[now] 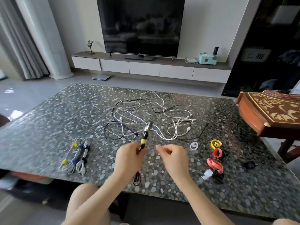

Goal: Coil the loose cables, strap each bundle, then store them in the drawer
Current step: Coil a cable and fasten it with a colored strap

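Note:
My left hand [129, 157] grips a coiled black cable bundle [145, 136] with a yellow strap wrapped near its top; the bundle's lower loop hangs out below the hand. My right hand [172, 155] hovers just right of it, fingers curled, holding nothing that I can see. A tangle of loose white and black cables [151, 116] lies in the middle of the pebble-patterned table [48, 120]. Three strapped white bundles [76, 157] lie at the left. Loose straps sit at the right: white ring [194, 145], yellow [215, 143], red [217, 152], pink [215, 164].
A carved wooden instrument [272, 111] overhangs the table's right edge. A TV [141, 25] stands on a low cabinet with drawers [146, 68] beyond the table. A small black object [250, 164] lies near the right edge. My knees are under the near edge.

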`<state>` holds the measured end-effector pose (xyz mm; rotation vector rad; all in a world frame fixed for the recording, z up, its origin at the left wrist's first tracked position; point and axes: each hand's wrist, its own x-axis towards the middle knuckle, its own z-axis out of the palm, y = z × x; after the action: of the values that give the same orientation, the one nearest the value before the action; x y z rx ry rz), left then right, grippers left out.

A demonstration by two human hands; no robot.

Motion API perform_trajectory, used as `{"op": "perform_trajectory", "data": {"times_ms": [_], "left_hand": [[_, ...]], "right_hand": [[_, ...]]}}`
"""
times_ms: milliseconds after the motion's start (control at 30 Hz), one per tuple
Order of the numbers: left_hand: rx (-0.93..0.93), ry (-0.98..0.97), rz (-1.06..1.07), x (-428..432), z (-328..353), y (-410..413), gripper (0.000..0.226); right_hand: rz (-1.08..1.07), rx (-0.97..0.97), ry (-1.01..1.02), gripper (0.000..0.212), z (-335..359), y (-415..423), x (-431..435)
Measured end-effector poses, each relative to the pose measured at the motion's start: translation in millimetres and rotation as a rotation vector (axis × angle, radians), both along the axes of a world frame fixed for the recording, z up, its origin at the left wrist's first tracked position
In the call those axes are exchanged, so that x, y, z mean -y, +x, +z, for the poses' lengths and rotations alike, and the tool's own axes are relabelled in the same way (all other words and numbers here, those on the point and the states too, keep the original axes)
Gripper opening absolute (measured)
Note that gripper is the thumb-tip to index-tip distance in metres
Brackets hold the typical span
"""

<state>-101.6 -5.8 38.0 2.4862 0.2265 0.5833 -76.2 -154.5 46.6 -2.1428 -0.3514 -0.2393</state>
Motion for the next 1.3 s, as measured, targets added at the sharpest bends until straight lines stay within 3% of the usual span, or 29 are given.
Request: {"op": "perform_trajectory", "data": {"times_ms": [200, 467, 567, 733, 833, 933, 1033, 1100, 1200, 1300], "left_hand": [[-0.219, -0.001, 0.366, -105.2, -17.7, 0.9, 0.023], [-0.487, 0.203, 0.393, -153.4, -43.3, 19.0, 0.017], [-0.413, 0.254, 0.366, -147.1, -50.2, 29.9, 0.014], [-0.305, 0.332, 0.123, -104.9, -61.4, 61.0, 0.022], [-0.317, 0.519, -0.018, -73.0, -63.5, 87.4, 0.026], [-0.433, 0.602, 0.065, -57.6, -62.5, 112.1, 0.045], [-0.586, 0.552, 0.224, -61.9, -58.4, 126.9, 0.033], [-0.581, 0.624, 0.188, -69.0, -61.9, 129.1, 0.028], [-0.484, 0.725, 0.090, -74.8, -59.5, 121.7, 0.026], [-0.238, 0.637, -0.011, -72.7, -40.1, 112.3, 0.019]], "right_hand": [[0.067, -0.116, -0.126, 0.056, -22.4, -1.0, -17.9], [0.049, -0.209, -0.210, 0.048, -37.6, 8.6, -11.7], [-0.008, -0.234, -0.260, 0.048, -40.2, 15.8, 0.4], [-0.096, -0.232, -0.288, 0.033, -40.9, 23.9, 24.4], [-0.133, -0.215, -0.296, 0.020, -35.8, 28.4, 38.1], [-0.135, -0.188, -0.295, 0.015, -34.7, 32.1, 49.8], [-0.113, -0.194, -0.317, 0.013, -37.5, 35.8, 62.4], [-0.092, -0.220, -0.332, 0.013, -40.5, 37.7, 67.9], [-0.058, -0.232, -0.335, 0.014, -43.8, 40.2, 66.6], [-0.034, -0.205, -0.338, 0.015, -41.1, 43.5, 54.2]]}}
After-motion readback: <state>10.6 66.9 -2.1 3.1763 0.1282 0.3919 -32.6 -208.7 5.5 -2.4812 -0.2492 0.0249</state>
